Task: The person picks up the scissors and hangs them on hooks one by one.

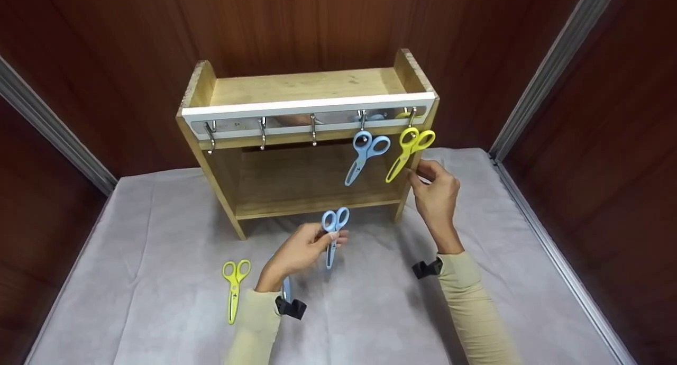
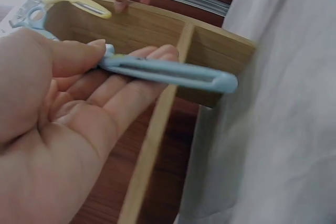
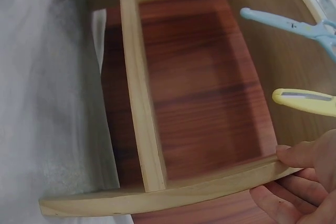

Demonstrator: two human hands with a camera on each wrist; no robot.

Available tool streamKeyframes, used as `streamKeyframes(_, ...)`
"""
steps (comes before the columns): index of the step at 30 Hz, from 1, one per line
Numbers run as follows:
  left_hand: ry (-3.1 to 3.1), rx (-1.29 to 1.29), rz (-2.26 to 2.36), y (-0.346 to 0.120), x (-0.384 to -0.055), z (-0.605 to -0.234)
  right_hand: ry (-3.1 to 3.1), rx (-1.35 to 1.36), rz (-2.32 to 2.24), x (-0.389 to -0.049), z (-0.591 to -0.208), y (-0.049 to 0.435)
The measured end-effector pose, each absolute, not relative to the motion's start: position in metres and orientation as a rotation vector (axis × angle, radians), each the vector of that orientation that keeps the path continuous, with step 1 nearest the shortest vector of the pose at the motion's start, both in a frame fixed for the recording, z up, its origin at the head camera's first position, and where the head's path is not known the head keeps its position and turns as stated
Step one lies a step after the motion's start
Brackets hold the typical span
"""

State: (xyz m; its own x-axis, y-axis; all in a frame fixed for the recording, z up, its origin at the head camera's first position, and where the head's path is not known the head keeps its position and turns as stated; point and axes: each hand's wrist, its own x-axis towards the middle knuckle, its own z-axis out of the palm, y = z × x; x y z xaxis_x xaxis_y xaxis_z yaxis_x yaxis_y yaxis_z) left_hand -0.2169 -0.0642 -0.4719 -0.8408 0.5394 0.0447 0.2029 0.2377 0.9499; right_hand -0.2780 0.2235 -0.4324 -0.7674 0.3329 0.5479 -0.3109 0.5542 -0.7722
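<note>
My left hand [image 1: 301,248] pinches a pair of light-blue scissors [image 1: 331,257] between thumb and fingers, handles toward the shelf. In the left wrist view the blue blade [image 2: 173,72] lies across the outstretched fingers. My right hand [image 1: 438,193] grips the right side panel [image 3: 210,182] of the wooden shelf, thumb on one face and fingers on the other. Just beside it, yellow scissors [image 1: 403,158] hang from the rightmost hook. Another light-blue pair [image 1: 360,161] hangs on the hook to their left.
The wooden shelf [image 1: 317,209] carries a white rail [image 1: 317,105] with several metal hooks. Yellow scissors [image 1: 233,296] lie on the grey cloth [image 1: 169,280] at left. A blue item [image 1: 286,288] shows partly behind my left wrist. Dark wooden walls surround the table.
</note>
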Motion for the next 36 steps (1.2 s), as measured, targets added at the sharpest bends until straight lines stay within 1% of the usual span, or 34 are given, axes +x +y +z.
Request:
streamKeyframes(7, 2.18, 0.763, 1.67, -0.07, -0.221, -0.451, -2.101, -0.008, 1.25, -0.277, -0.433, 0.225)
streamKeyframes(28, 2.035, 0.808, 1.802, -0.078, -0.24, -0.38, -2.093, -0.011, 1.287, -0.278, -0.435, 0.222)
streamKeyframes(36, 2.066, 0.828, 1.769, -0.083, -0.252, -0.362, -2.097, -0.018, 1.278, -0.277, -0.433, 0.223)
